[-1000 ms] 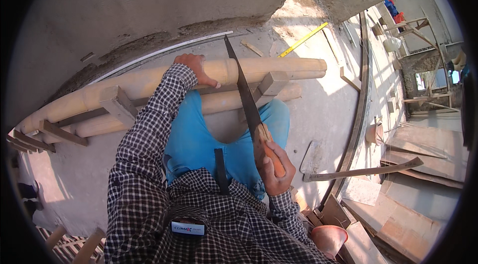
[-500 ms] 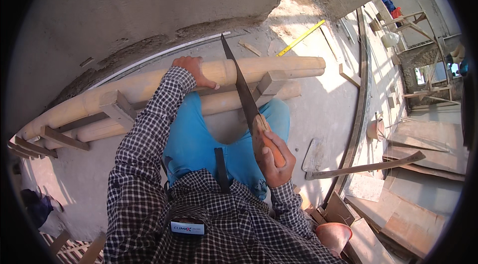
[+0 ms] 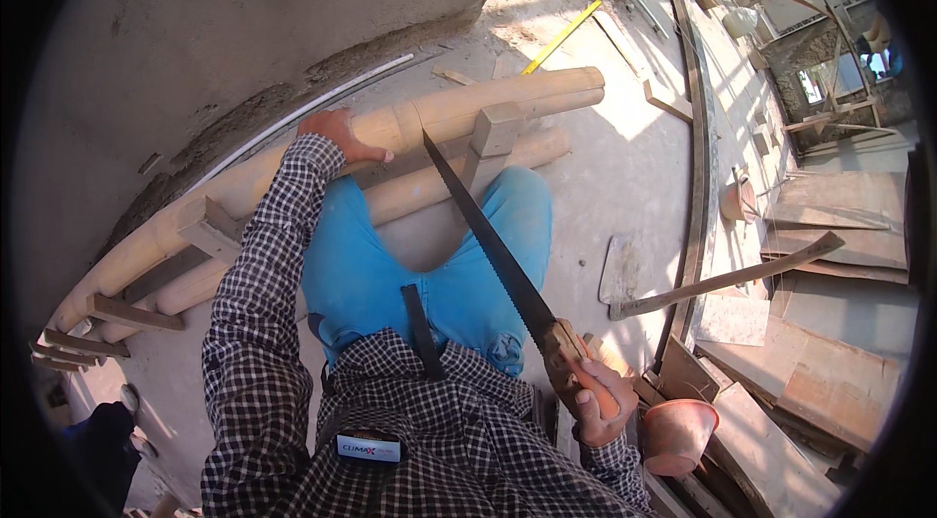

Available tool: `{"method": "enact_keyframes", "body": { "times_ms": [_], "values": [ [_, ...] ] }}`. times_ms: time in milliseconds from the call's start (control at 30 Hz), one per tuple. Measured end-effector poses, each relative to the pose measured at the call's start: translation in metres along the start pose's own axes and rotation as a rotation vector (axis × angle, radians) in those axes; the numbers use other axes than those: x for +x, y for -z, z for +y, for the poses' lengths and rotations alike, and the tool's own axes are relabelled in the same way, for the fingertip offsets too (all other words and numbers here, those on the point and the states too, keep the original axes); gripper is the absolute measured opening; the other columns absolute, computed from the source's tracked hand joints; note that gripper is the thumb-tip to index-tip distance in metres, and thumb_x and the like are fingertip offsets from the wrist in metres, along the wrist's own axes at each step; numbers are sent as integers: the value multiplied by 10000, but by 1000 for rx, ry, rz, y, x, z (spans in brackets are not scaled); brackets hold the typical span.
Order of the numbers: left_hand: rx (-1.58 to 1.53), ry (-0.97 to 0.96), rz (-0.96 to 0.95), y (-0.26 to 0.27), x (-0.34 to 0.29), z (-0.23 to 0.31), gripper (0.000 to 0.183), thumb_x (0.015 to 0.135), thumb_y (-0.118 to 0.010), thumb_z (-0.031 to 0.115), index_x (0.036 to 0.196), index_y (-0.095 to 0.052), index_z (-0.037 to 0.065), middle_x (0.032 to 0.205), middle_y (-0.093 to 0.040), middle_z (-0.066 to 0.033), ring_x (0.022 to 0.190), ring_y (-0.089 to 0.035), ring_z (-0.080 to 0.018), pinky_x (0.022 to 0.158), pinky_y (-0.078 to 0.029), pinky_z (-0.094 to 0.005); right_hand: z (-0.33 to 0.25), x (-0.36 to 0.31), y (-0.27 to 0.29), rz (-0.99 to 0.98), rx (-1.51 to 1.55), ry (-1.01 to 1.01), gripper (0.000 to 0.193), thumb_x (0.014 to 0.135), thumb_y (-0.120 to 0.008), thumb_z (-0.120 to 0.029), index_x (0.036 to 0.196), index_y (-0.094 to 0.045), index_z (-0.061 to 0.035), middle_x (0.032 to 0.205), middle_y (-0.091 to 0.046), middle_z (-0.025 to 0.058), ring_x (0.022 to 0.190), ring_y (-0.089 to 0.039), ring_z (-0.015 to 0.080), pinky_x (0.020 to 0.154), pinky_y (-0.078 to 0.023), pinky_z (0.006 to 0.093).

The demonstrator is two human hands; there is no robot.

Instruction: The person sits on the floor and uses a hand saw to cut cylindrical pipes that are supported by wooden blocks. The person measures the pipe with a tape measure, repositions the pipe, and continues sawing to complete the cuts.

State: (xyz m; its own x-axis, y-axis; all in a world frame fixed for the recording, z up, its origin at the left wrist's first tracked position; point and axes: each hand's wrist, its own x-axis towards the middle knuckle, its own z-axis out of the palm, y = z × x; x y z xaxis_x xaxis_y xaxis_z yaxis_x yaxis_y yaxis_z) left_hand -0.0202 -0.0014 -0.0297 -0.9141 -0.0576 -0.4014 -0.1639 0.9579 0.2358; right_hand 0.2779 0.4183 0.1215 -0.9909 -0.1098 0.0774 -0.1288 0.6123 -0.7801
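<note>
In my right hand is the wooden handle of a hand saw, with the fingers wrapped round it. Its dark toothed blade slants up and left, and the tip meets the near side of a thick bamboo pole beside a joint. My left hand presses on that pole left of the blade, fingers over the top and thumb along the near side. A second bamboo pole runs below, partly behind my knees. Wooden blocks brace the poles.
A concrete wall rises beyond the poles. A yellow level lies past the pole's right end. To my right are a hoe, a reddish bucket and several boards. Someone's dark-clothed leg shows at lower left.
My right hand has drawn the saw back, down and to the right, so the blade now reaches the pole only near its tip. The left hand keeps its grip; the view has shifted slightly.
</note>
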Motion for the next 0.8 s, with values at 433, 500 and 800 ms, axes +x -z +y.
{"method": "enact_keyframes", "body": {
  "times_ms": [433,500,800],
  "values": [
    [12,25,30,4,-8,3,1242,489,-731,840,1373,-556,-14,1213,-667,-240,1140,-646,-349,1007,-507,-393,23,165,-174,70,240,193,347,942,-624,-131,1274,-621,-28,1162,-691,199,1026,-693,282,875,-535,335],
    [-14,16,22,2,-8,4,1241,488,-728,843,1369,-558,-14,1200,-674,-236,1124,-653,-352,1000,-512,-397,13,206,-184,72,310,231,353,940,-618,-118,1283,-615,-34,1154,-692,202,1021,-691,284,879,-533,333],
    [11,-11,5,4,-22,10,1173,513,-721,840,1301,-604,-21,1118,-698,-232,1060,-676,-348,957,-535,-429,-25,58,-66,-10,195,32,406,984,-597,-254,1248,-617,54,1168,-685,222,1112,-653,294,987,-481,378]
  ]
}}
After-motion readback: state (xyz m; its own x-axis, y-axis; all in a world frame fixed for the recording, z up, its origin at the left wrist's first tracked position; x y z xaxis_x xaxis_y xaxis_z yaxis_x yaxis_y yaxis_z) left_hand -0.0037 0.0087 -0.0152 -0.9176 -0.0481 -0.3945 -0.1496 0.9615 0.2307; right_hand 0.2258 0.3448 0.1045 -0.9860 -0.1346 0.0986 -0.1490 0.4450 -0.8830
